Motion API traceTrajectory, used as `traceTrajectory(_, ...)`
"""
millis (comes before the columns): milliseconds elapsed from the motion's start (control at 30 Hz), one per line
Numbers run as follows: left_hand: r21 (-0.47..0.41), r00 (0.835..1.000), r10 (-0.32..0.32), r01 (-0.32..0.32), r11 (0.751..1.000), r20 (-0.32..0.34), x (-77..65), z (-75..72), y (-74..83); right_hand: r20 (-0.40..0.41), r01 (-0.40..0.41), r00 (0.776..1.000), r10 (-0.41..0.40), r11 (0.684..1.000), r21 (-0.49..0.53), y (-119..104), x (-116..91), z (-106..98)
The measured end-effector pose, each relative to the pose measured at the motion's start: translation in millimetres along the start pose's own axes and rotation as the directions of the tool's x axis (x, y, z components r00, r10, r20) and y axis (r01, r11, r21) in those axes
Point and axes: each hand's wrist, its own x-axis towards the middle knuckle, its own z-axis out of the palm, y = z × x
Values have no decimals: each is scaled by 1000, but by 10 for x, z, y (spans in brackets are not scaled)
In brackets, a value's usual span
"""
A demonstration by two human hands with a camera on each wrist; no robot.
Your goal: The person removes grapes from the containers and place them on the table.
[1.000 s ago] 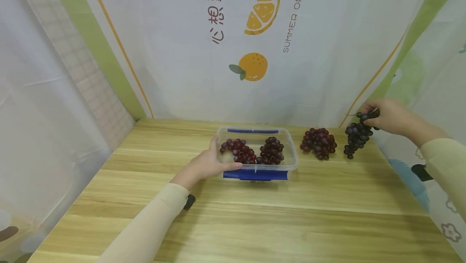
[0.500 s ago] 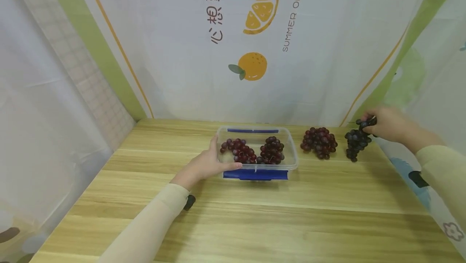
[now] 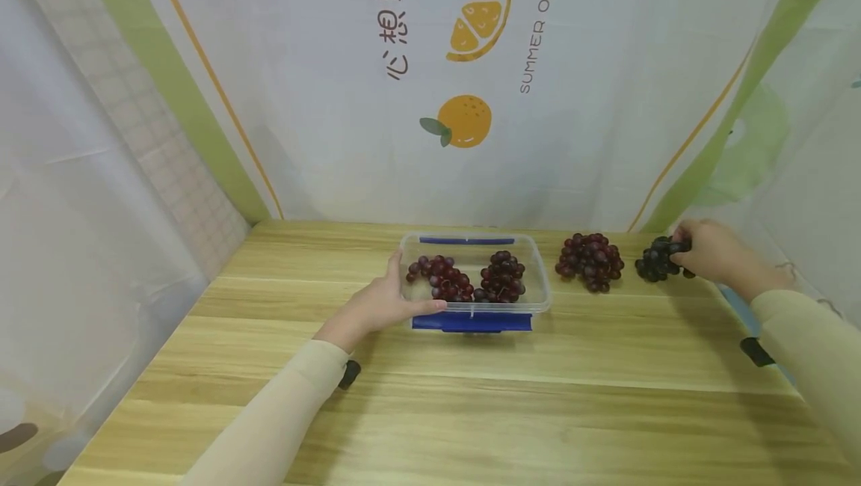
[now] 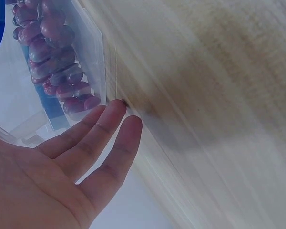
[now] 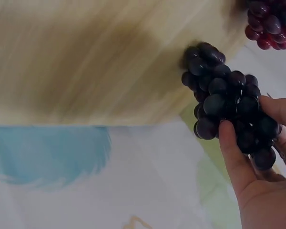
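Note:
My left hand [image 3: 373, 304] rests against the left side of a clear plastic food container [image 3: 545, 293], its thumb along the front rim. In the left wrist view, the fingers [image 4: 93, 138] lie nearly straight by the container's wall. Two bunches of dark red grapes, one at left [image 3: 444, 280] and one at right [image 3: 502, 278], lie inside the container. At the table's far right corner, my right hand [image 3: 716, 250] pinches a bunch of black grapes [image 3: 655, 259] between thumb and fingers. The right wrist view shows the black bunch's lower end close over the wood.
Another bunch of red grapes [image 3: 590, 262] lies on the wooden table [image 3: 511, 411] between the container and the black grapes. A blue latch flap [image 3: 471, 321] hangs at the container's front. A printed white curtain [image 3: 323, 120] stands behind the table.
My right hand has lowered the black grapes, which hung upright before and now lie more level by the table. The left hand and the container have stayed in place.

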Motion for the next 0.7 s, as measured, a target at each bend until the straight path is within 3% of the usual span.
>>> traceTrajectory(167, -4, 1000, -5, 5, 1000, 1, -5, 6, 2, 63, -86, 995, 81, 993, 76, 75, -37, 98)
traceTrajectory(367, -1, 1000, -7, 7, 1000, 1, -21, -6, 8, 230, -222, 955, 188, 966, 133, 110, -105, 240)
traceTrajectory(533, 2, 1000, -4, 4, 1000, -4, -10, 4, -2, 292, -260, 935, 202, 949, 178, 109, -131, 390)
traceTrajectory(700, 1, 1000, 3, -3, 1000, -6, 0, 12, -11, 309, -261, 932, 191, 943, 204, 71, -108, 453)
